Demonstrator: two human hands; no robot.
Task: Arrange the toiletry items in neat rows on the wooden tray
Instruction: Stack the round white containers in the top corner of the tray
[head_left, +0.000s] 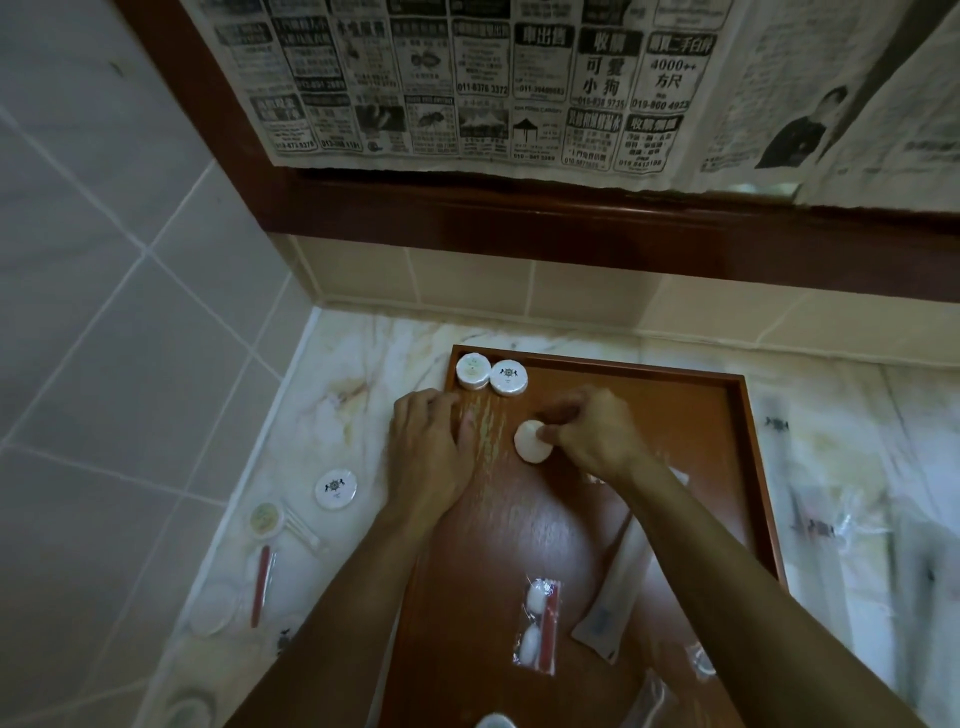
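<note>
A brown wooden tray (675, 415) lies on the marble counter. Two round white soap packs (491, 374) stand side by side in its far left corner. My right hand (592, 434) pinches a third round white soap (531, 442), tilted on edge over the tray just below them. My left hand (428, 447) rests with curled fingers on the tray's left rim, holding nothing that I can see. A clear packet with cotton balls and a red stick (540, 626) and a long paper-wrapped item (618, 587) lie nearer me on the tray.
Left of the tray on the counter lie a crested round soap (336, 488), a greenish round pack (265, 519), a red-handled item (261, 584) and clear packets. More clear wrappers (826, 525) lie on the right. Tiled walls close the back and left; newspaper covers the mirror.
</note>
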